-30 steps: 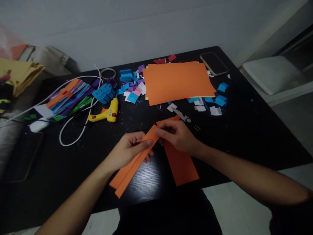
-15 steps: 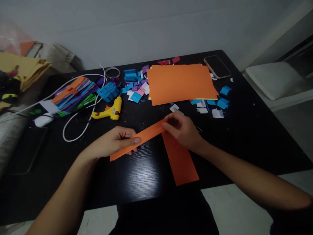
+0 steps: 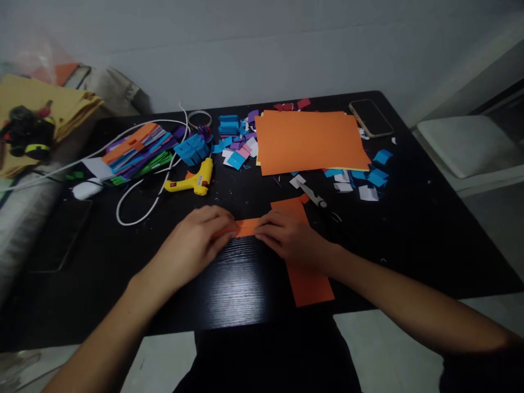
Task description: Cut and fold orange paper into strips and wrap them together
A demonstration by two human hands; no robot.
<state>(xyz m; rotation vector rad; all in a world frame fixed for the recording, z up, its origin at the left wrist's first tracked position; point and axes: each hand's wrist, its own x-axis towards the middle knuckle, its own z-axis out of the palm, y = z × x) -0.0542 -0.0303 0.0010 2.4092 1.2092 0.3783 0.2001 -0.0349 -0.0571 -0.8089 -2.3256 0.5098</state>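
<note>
Left grip (image 3: 203, 236) is pinching one end of a narrow orange strip (image 3: 246, 227), right grip (image 3: 290, 240) is pinching the other, and only a short middle stretch is showing between them! Straight in front of the person, that strip is lying crosswise, low over the black bench (image 3: 413, 234); whether it is touching the surface, I'm not managing to tell. Under the right grip, a wider orange piece (image 3: 311, 286) is stretching toward the near edge, and scissors (image 3: 314, 194) are lying just beside its far end. Farther back, a large orange sheet (image 3: 313, 142) is topping a stack, with paper scraps (image 3: 377, 178) spilling around it. Over to the left, a yellow glue gun (image 3: 190, 182) is lying beside a white cable (image 3: 131, 224), and a blue paper bundle (image 3: 191, 149) is sitting just behind.
</note>
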